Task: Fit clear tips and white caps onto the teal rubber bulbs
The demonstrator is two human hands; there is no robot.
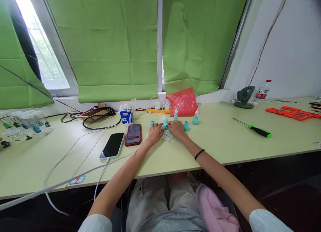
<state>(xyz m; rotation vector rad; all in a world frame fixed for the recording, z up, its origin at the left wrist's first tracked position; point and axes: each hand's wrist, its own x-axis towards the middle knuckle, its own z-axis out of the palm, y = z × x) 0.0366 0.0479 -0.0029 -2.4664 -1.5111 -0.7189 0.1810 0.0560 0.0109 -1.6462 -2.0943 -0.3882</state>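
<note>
Both your left hand point(155, 131) and right hand point(176, 129) pinch small teal pieces point(165, 122) together near the table's point(225, 138) far edge.

Both arms stretched forward, hands close together.
Left hand point(155, 131) palm down, fingers curled; right hand point(176, 128) just beside it, fingers bent, wrist banded.
</note>
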